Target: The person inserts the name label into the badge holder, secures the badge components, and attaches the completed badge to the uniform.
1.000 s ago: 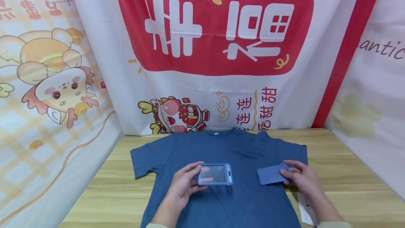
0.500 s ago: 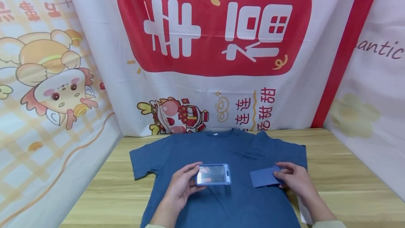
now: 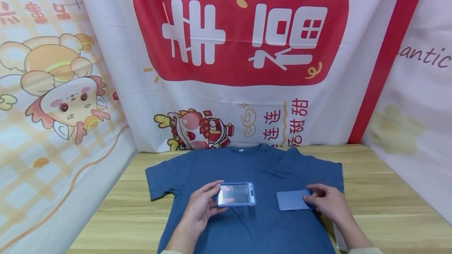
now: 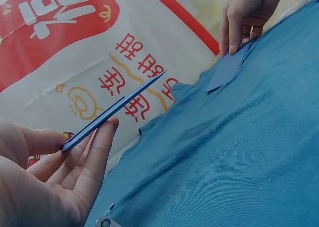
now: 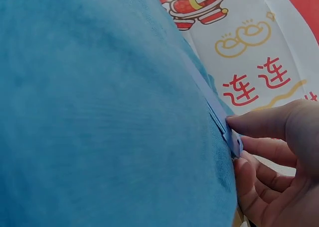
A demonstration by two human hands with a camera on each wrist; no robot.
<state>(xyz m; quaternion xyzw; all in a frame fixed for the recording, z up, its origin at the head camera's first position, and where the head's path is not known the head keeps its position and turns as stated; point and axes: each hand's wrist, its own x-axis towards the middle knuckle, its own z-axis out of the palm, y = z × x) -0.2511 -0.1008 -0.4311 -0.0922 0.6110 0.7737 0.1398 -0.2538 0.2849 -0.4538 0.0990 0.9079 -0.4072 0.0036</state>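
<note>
- The blue T-shirt [image 3: 243, 222] lay spread on the wooden table [image 3: 116, 207], its hem cut off by the head view's lower edge.
- A white printed slip [image 3: 340, 238] was half hidden by the right forearm, its print too small to read.
- In the left wrist view, a small grey object [image 4: 105, 222] was cut off at the bottom.
- The left hand [image 3: 200, 205] pinched a blue-framed card holder [image 3: 252, 194] by one end, above the shirt; glare blurred its clear window, so its contents could not be told.
- The right hand [image 3: 329, 204] pinched a flat blue card holder [image 3: 291, 200] over the shirt's other side; layered edges showed, but whether it held anything was unclear.
- On the hanging cloth [image 3: 226, 93], sideways characters read 幸福, 连连 and 甜甜; the right-hand cloth [image 3: 416, 89] showed a cut-off "antic".
- The shirt's neck label [image 3: 241, 150] was illegible.
</note>
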